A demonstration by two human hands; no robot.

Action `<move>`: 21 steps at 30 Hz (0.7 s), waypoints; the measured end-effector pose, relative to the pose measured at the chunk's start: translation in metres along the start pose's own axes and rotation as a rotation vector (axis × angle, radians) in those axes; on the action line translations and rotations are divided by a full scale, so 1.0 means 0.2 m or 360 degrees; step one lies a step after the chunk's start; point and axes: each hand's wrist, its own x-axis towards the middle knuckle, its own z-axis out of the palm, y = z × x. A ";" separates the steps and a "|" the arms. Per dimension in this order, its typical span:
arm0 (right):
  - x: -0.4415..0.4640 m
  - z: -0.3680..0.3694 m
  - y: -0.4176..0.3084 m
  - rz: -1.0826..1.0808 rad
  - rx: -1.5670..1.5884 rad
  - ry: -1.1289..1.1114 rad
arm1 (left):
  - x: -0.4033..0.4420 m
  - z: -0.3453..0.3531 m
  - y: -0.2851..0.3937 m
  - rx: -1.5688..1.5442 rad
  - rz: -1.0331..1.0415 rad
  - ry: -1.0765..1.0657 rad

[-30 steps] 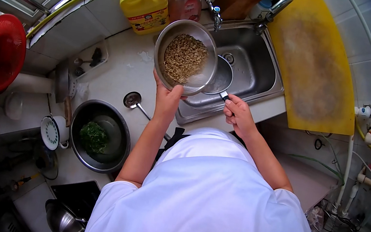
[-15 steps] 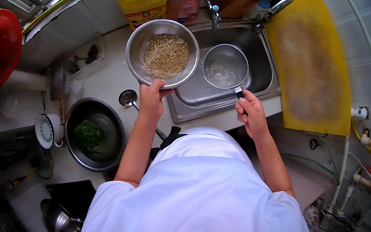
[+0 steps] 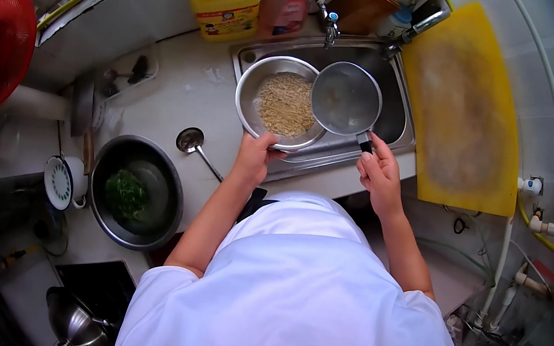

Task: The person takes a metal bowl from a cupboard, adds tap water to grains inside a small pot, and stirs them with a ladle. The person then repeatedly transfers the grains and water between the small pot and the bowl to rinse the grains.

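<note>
My left hand (image 3: 255,157) grips the near rim of a steel bowl (image 3: 250,89), thumb on the rim. Pale brown grains (image 3: 286,104) lie in the bowl, which is over the left part of the sink (image 3: 399,98). My right hand (image 3: 381,174) is closed on the black handle of a round mesh strainer (image 3: 347,98). The strainer is raised over the sink and overlaps the bowl's right edge in view; whether they touch is unclear. Its mesh holds at most a little residue.
A dark basin (image 3: 168,210) with green leaves and a ladle (image 3: 191,140) are on the counter to the left. Behind stand a yellow jug (image 3: 223,9), a pump bottle (image 3: 288,8) and the tap (image 3: 423,26). A yellow board (image 3: 471,117) leans at right.
The bowl has moved right, over the sink, with my left hand on it. The strainer, still in my right hand, has shifted slightly right and now overlaps the bowl's edge.
</note>
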 end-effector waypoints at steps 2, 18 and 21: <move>0.02 0.02 0.01 -0.0024 0.0028 -0.0003 | 0.01 0.01 -0.01 0.0031 -0.0055 -0.0075; 0.05 0.05 0.05 -0.0236 -0.0183 0.0004 | 0.02 0.03 -0.02 0.0018 -0.0023 -0.0134; 0.02 0.04 0.04 -0.0276 -0.0303 -0.0006 | 0.01 0.03 -0.01 0.0030 -0.0010 -0.0141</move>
